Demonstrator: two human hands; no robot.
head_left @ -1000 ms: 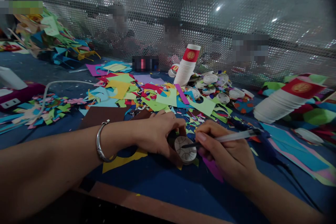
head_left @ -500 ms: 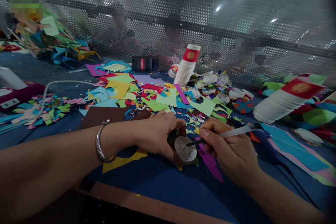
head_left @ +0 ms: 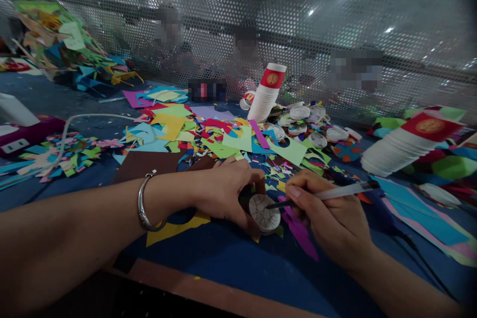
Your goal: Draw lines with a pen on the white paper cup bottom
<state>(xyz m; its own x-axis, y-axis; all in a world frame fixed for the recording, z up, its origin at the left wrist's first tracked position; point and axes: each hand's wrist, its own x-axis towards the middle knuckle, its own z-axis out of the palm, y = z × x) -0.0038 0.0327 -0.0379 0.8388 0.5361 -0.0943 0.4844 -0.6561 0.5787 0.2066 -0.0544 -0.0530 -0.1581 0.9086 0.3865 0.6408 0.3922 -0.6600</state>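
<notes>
Head view: right fingers (head_left: 298,194) closed around pen (head_left: 335,192).

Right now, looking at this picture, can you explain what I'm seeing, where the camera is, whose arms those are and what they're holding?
The camera sits on a person's head, looking forward and down, so the two bare arms coming in from the bottom are that person's own. There is no machine here. The left hand, with a metal bracelet on its wrist, steadies a small round paper disc that has dark lines drawn on it. The right hand grips a pen whose tip touches the disc. They work on a blue table strewn with coloured paper scraps. Farther back stand stacks of white paper cups with red bands, and more discs lie beside them. Behind a perforated screen, other people sit, too blurred to describe.
</notes>
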